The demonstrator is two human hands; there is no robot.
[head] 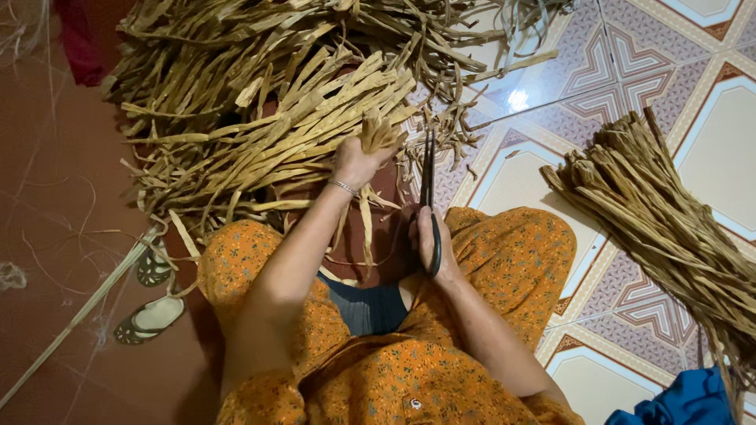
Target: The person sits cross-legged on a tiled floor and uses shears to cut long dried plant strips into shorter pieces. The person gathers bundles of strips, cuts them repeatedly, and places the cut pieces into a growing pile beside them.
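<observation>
**Dried strips in one hand, scissors in the other**

The left hand (358, 161) is clenched around a small bunch of dried strips (378, 134), gripping them near their cut ends, which stick up above the fist; a thin bracelet (343, 187) sits on that wrist. The right hand (431, 240) has its fingers closed through the dark handles of a pair of scissors (428, 181), whose blades point away from the body and stand just beside the held bunch, shut or nearly so.

The held strips lead into a big loose heap of strips (236, 118) spread over the floor ahead and to the left. The person sits in an orange patterned garment (504, 244). To the right, a second bundle of strips (661, 212) lies well apart on the patterned tile floor (709, 157). A pair of sandals (150, 315) rests by the left knee, and blue cloth (685, 401) shows at the lower right corner.
</observation>
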